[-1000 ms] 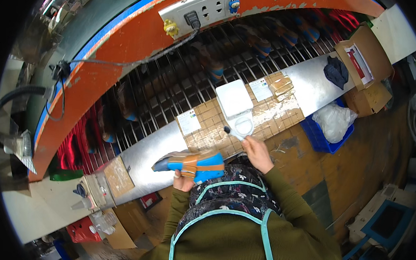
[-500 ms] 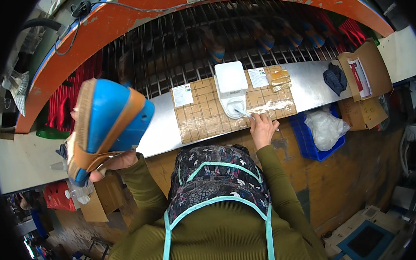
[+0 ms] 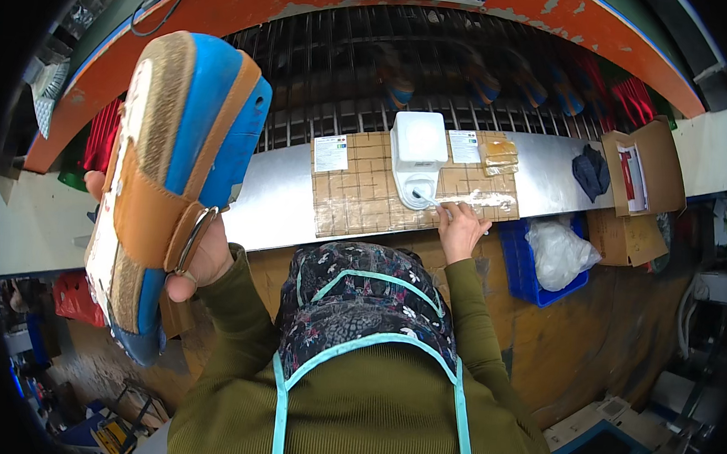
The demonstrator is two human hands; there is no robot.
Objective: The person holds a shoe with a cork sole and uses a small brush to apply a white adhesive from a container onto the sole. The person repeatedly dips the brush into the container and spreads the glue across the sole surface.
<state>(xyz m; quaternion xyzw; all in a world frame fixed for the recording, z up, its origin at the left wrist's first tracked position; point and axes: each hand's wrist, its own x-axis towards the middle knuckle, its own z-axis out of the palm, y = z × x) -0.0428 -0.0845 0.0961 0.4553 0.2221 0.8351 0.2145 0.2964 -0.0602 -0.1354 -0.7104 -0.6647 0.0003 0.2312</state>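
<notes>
My left hand [image 3: 210, 259] is closed around a sandal [image 3: 154, 227] with tan straps, a metal buckle and a brown-grey sole edge, fitted on a blue shoe last [image 3: 198, 104]. It is held up at the left, close to the camera, the pale underside turned left. Most of the left fingers are hidden behind it. My right hand [image 3: 461, 231] pinches a thin, light-coloured brush [image 3: 428, 200]. The brush's tip dips into the round cup at the foot of a white plastic dispenser [image 3: 420, 139], which stands on a taped cardboard sheet [image 3: 352, 203].
Behind the metal ledge [image 3: 277, 209] runs a roller conveyor [image 3: 338, 101] carrying several dim shoes on blue lasts [image 3: 486, 89]. Amber blocks [image 3: 499, 158] lie on the cardboard. To the right are a dark cloth [image 3: 590, 174], an open carton [image 3: 654, 166] and a blue crate [image 3: 535, 283] with a plastic bag.
The sandal on its last has come nearer the camera and tilted more upright, showing more of its pale underside. My right hand still holds the brush at the cup. The whole view has shifted slightly.
</notes>
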